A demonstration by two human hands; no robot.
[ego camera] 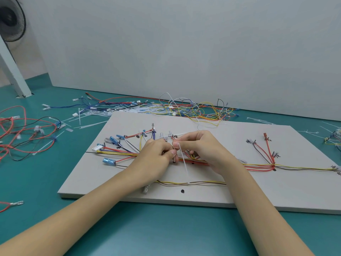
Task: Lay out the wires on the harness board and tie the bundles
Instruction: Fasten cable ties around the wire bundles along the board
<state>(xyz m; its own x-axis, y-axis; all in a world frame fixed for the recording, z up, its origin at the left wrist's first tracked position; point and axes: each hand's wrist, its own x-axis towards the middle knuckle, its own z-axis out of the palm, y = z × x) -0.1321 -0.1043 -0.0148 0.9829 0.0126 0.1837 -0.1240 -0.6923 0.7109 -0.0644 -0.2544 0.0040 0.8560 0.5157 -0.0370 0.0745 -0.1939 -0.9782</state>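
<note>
Here, above black handwritten marks too blurred to read, the flat grey harness board (239, 191) on the teal table (166, 233) carries red, yellow and brown wires (258, 166), while left hand (155, 156) and right hand (201, 146) both pinch a thin white cable tie (182, 159) mid-board.

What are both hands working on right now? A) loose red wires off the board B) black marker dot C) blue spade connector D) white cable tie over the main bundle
D: left hand and right hand pinch the white cable tie above the main bundle on the harness board.
</note>
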